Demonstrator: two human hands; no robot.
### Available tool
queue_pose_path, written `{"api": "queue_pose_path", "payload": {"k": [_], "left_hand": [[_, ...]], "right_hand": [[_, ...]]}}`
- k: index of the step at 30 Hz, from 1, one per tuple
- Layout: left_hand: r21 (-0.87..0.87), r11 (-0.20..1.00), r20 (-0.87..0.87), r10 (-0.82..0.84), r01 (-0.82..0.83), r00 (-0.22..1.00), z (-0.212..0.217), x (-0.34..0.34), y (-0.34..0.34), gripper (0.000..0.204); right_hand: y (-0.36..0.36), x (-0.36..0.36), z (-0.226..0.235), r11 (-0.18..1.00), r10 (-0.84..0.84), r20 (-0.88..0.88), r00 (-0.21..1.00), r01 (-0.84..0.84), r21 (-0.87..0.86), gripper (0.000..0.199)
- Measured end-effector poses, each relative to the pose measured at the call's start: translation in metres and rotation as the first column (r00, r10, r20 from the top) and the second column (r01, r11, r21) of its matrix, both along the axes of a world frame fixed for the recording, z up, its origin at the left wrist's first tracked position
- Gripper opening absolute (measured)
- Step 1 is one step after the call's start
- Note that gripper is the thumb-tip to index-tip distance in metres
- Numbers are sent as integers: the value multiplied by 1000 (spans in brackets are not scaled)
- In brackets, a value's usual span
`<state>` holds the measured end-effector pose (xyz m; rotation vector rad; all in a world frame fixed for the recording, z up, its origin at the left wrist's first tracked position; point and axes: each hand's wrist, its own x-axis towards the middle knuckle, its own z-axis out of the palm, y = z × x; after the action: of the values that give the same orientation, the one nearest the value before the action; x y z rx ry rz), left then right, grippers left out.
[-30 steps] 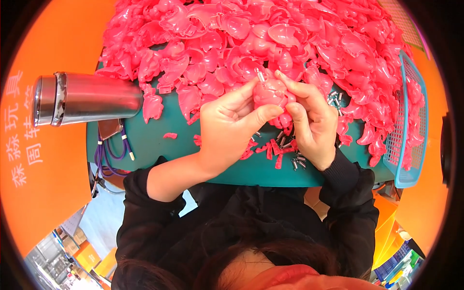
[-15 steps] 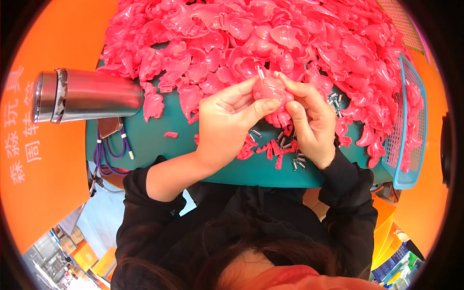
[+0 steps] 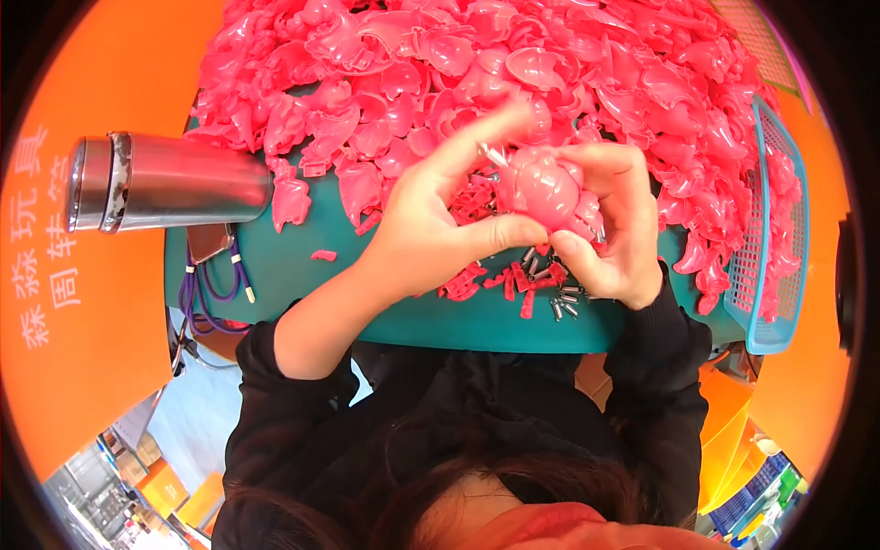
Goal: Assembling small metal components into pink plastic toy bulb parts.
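Observation:
Both my hands hold one pink plastic toy piece (image 3: 543,190) above the green table (image 3: 302,275). My left hand (image 3: 440,220) grips it from the left, thumb under it and forefinger stretched over its top. My right hand (image 3: 612,220) closes on it from the right. A small pale pin sticks out at the piece's upper left. Just below my hands lie small pink bits (image 3: 500,280) and several short metal pins (image 3: 564,302).
A big heap of pink plastic shells (image 3: 513,73) covers the far side of the table. A steel flask (image 3: 174,183) lies on its side at the left, purple cables (image 3: 215,293) beneath it. A blue mesh basket (image 3: 779,229) stands at the right edge.
Both hands have lifted the pink piece closer to the camera and turned it a little; my left forefinger now reaches over its top.

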<state>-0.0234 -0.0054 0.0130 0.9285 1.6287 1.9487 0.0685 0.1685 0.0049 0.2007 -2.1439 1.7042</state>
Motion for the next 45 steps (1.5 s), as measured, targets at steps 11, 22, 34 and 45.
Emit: {"api": "queue_pose_path", "payload": {"k": [11, 22, 34, 45], "left_hand": [[105, 968, 253, -250, 230, 935, -12, 8, -2, 64], [-188, 982, -289, -30, -27, 957, -8, -4, -1, 46], [-233, 956, -820, -93, -181, 564, -16, -6, 2, 34], [-209, 675, -851, 231, -707, 471, 1, -47, -21, 29]], "right_hand": [[8, 7, -1, 834, -41, -228, 973, 159, 529, 48], [-1, -1, 4, 982, -181, -23, 983, 182, 46, 30], [3, 3, 17, 883, -104, -33, 994, 107, 456, 49], [46, -8, 32, 574, -528, -410, 744, 668, 473, 39]]}}
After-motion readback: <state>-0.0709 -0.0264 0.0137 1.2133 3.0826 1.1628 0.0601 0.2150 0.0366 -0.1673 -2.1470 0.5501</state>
